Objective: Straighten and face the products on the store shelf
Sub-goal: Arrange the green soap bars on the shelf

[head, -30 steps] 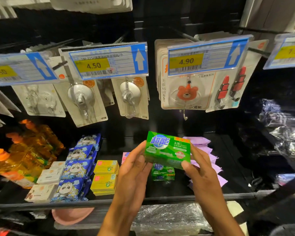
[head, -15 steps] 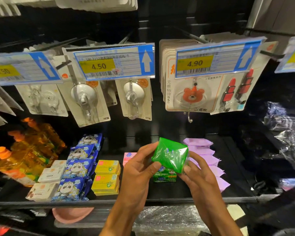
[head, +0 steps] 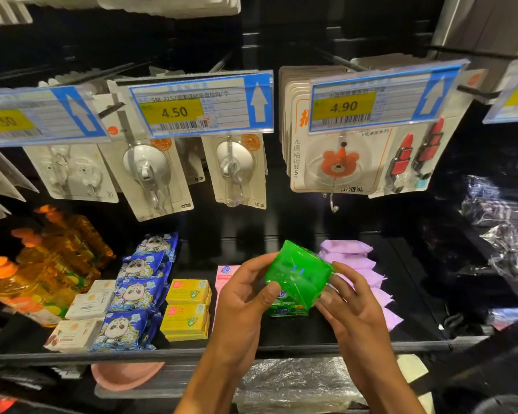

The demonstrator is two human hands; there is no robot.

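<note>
Nearest to me, below the green soap pack (head: 299, 273), a clear-wrapped bundle (head: 293, 383) and a pink dish (head: 126, 375) sit on a lower level, both partly hidden by the person's forearms and the dark shelf (head: 102, 355) edge above them.

The pack is held in the air just above that shelf, tilted with one corner up and a glossy green side facing me. The left hand (head: 243, 297) grips its left side, thumb across the near face and fingers curled behind. The right hand (head: 350, 300) pinches its lower right edge with bent fingers. Its print is blurred beyond reading.

Directly under the pack, a second green pack (head: 287, 310) lies on the shelf, mostly covered. Just left of the pack stands a pink pack (head: 225, 273), half hidden by the left hand. Further left come stacked yellow boxes (head: 187, 309), a row of blue panda packets (head: 132, 294), pale soap boxes (head: 81, 321) and orange bottles (head: 42, 270), cut off at the frame's side. Right of the pack, purple packets (head: 368, 273) run back in an overlapping line.

Behind and above the pack, carded suction hooks (head: 150, 174) hang from pegs against a black back wall, with a bear hook card (head: 335, 162) and a card of red clips (head: 413, 156). Price tags reading 4.50 (head: 201, 106) and 4.90 (head: 383, 97) cover the cards' tops. Far right of the pack, crinkled plastic bags (head: 503, 228) lie in deep shadow, their contents unclear.
</note>
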